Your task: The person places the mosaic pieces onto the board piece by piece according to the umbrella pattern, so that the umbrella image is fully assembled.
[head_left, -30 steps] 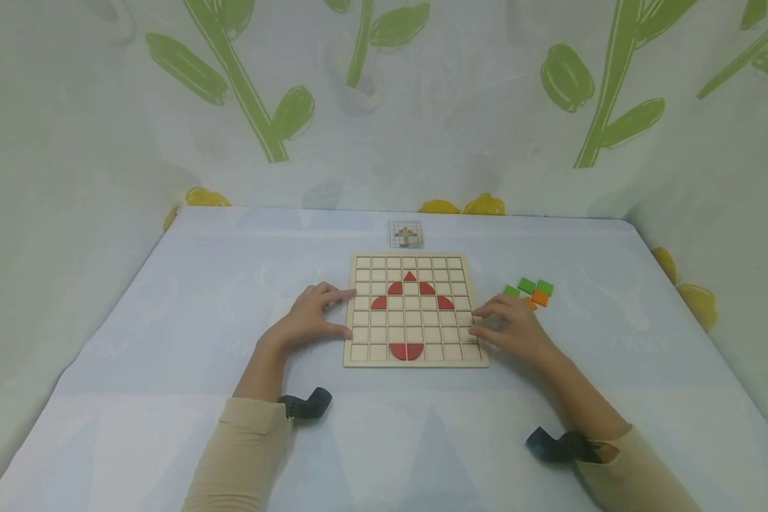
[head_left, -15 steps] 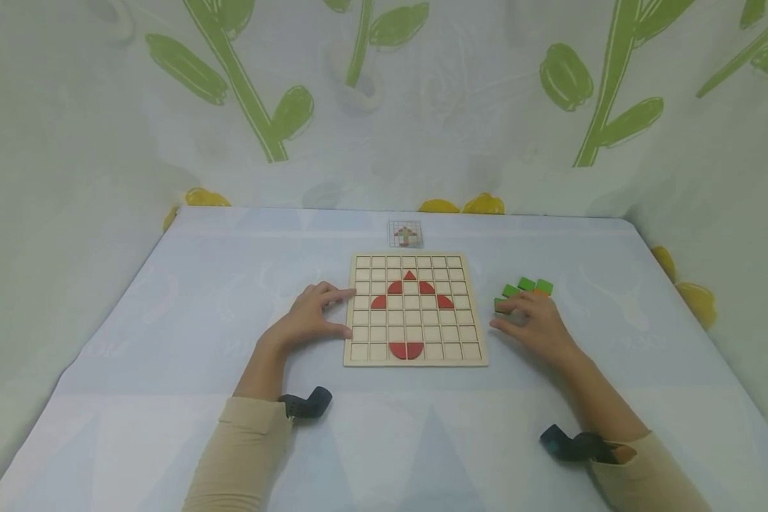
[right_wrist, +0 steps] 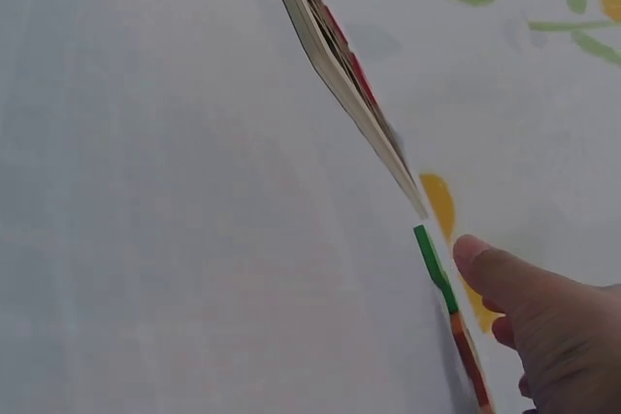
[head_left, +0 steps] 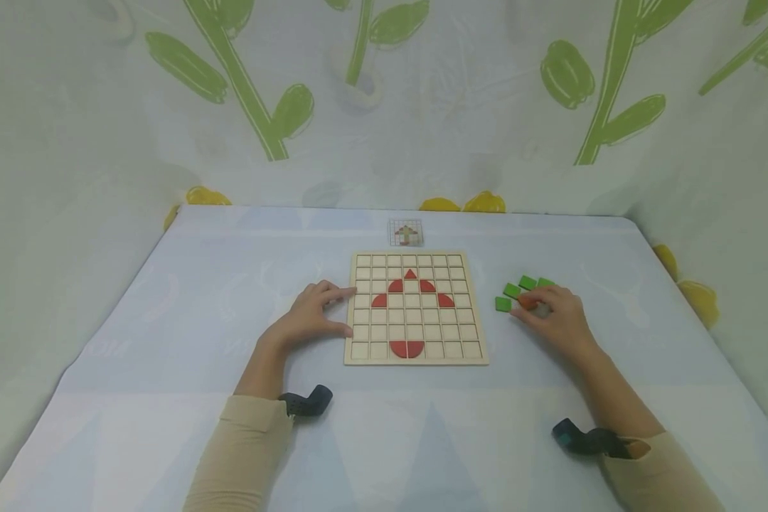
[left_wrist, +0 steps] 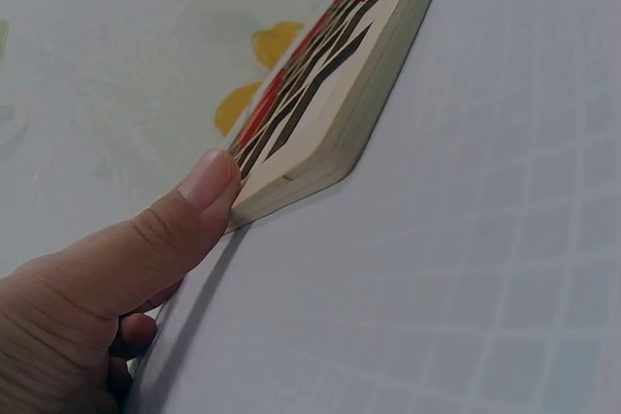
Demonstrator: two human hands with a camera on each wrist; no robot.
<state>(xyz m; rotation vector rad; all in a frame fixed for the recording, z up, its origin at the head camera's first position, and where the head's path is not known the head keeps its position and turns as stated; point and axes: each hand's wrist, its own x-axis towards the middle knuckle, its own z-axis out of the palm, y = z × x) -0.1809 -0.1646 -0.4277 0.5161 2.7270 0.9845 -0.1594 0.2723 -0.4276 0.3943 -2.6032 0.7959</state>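
Observation:
A square wooden grid board [head_left: 417,361] holds several red pieces, among them a triangle [head_left: 411,274] and rounded ones. My left hand [head_left: 307,315] touches its left edge, thumb and index finger spread apart; in the left wrist view, the thumb [left_wrist: 184,215] rests against the board's edge [left_wrist: 330,157]. Right of the board, my right hand [head_left: 557,318] is over the loose tiles, with thumb and index finger either side of an orange tile [head_left: 527,301]. In the right wrist view, that hand [right_wrist: 553,327] is beside the row of tiles; contact is unclear.
Several green tiles [head_left: 503,304] lie right of the board, some partly behind the right hand. A small pattern card [head_left: 406,232] lies beyond the board. A pale cloth [head_left: 384,434] covers the table, with a leaf-patterned wall [head_left: 448,107] behind.
My right hand has moved right from the board's edge to the tiles, uncovering the nearest green tile and reaching the orange ones. The left hand and board stay put.

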